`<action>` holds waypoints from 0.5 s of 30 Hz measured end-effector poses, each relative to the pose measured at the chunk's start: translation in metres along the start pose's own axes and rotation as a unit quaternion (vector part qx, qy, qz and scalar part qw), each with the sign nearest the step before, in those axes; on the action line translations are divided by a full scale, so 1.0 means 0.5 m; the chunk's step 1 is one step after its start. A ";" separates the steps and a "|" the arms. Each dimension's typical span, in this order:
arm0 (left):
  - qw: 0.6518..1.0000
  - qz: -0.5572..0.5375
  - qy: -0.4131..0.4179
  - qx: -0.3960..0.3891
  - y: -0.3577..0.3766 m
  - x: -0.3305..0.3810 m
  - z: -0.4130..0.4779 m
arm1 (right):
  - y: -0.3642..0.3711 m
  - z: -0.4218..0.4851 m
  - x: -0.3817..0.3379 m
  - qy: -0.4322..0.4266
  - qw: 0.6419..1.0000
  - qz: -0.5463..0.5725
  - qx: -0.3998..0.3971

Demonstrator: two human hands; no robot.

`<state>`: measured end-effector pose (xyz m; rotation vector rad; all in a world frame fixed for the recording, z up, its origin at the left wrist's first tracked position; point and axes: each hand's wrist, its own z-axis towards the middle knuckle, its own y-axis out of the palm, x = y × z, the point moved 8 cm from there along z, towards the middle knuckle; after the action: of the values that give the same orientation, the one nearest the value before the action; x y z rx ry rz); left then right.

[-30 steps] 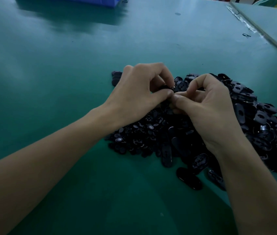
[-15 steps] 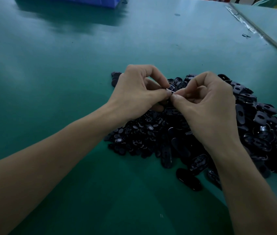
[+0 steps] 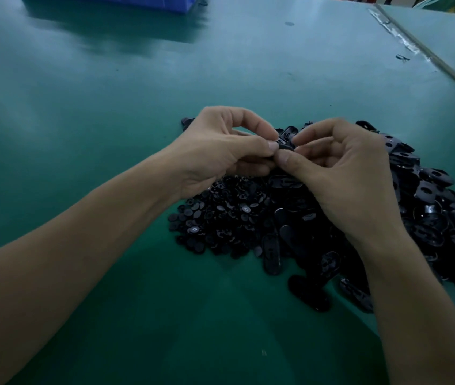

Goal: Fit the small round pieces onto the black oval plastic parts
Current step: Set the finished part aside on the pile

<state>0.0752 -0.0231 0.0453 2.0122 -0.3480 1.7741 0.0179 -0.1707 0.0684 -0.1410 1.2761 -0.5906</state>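
At the centre of the head view, above the green table (image 3: 95, 112), the left hand (image 3: 220, 151) and the right hand (image 3: 346, 173) meet with fingers curled. Each pinches one black oval part (image 3: 285, 145) between thumb and forefinger; whether a round piece sits on it cannot be told. Just below them, at 6 o'clock, lie the small round pieces (image 3: 220, 218), running at 4 o'clock into a pile of oval parts (image 3: 429, 201). A blue bin (image 3: 126, 2) stands at 11 o'clock.

Black oval plastic parts (image 3: 426, 190): glossy, smooth; small round black pieces (image 3: 220, 215): plastic, duller sheen; green worktop (image 3: 109, 107): smooth, faintly reflective mat; blue plastic bin (image 3: 126, 1) at far edge.
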 end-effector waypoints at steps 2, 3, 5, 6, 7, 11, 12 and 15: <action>1.000 0.000 0.007 -0.009 0.000 0.005 0.000 | 0.014 0.000 0.003 0.017 0.998 0.038 -0.038; 1.000 0.004 0.011 -0.013 0.002 0.007 0.000 | 0.019 0.001 0.004 0.025 0.996 0.066 -0.054; 1.000 0.009 0.016 -0.016 0.004 0.009 -0.002 | 0.021 0.002 0.004 0.044 0.990 0.115 -0.067; 1.000 0.011 0.018 -0.018 0.005 0.010 -0.003 | 0.020 0.002 0.004 0.050 0.988 0.130 -0.066; 1.000 0.014 0.020 -0.018 0.006 0.011 -0.003 | 0.018 0.003 0.003 0.052 0.987 0.137 -0.063; 0.999 0.023 0.026 -0.017 0.009 0.013 -0.005 | 0.015 0.002 0.000 0.040 0.989 0.132 -0.052; 0.999 0.023 0.027 -0.017 0.009 0.013 -0.005 | 0.014 0.002 -0.001 0.037 0.989 0.131 -0.052; 0.999 0.033 0.032 -0.018 0.011 0.014 -0.005 | 0.012 0.002 -0.001 0.034 0.990 0.126 -0.056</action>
<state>0.0716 -0.0260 0.0534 1.9354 -0.4285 1.8533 0.0209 -0.1655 0.0667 -0.0506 1.3694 -0.3094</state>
